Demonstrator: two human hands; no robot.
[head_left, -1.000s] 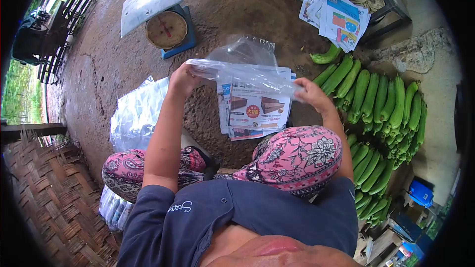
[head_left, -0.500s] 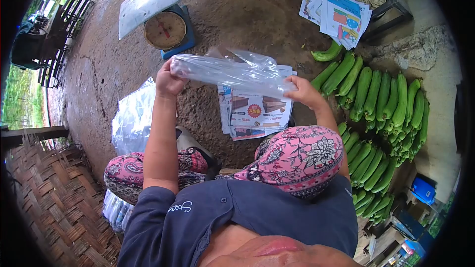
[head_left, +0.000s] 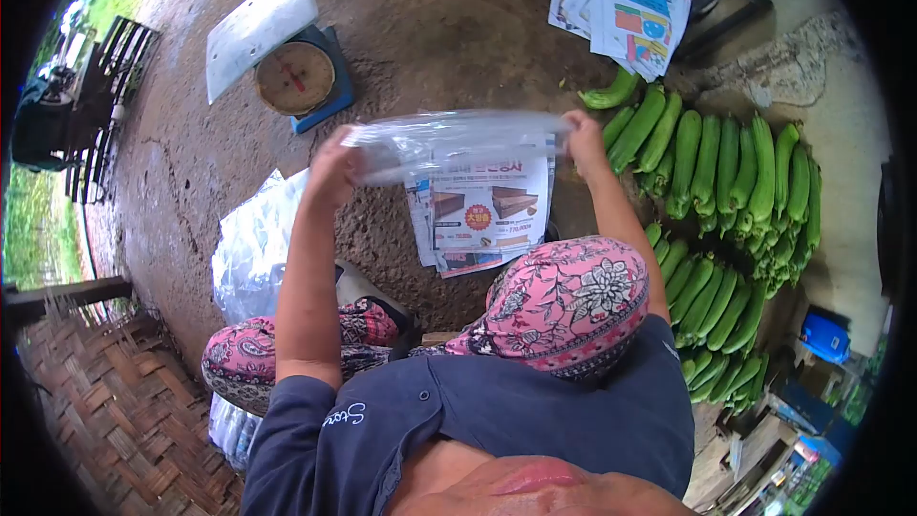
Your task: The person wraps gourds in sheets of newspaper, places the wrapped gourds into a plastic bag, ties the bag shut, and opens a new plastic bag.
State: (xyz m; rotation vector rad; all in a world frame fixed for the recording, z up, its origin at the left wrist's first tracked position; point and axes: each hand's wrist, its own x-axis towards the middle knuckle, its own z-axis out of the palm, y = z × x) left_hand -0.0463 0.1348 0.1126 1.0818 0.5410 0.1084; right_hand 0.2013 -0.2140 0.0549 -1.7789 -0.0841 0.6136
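Observation:
A clear plastic bag (head_left: 468,141) is stretched sideways in front of me, blurred by motion. My left hand (head_left: 334,168) is closed on one end of it and my right hand (head_left: 585,141) grips the other end. Below and partly behind the plastic, printed paper sheets (head_left: 487,205) lie in a stack on the ground before my knees. To the left, more clear plastic (head_left: 256,244) lies in a heap beside my left forearm.
A dial scale (head_left: 294,78) with a tilted metal pan (head_left: 263,31) stands ahead on the left. Rows of long green gourds (head_left: 740,172) lie on the right. Above them is another paper pile (head_left: 630,19). A woven bamboo panel (head_left: 115,401) is at lower left.
The plastic bag has been pulled straighter and more level between my hands. My right hand has risen a little, and my left hand has dropped slightly. The whole view has shifted a little.

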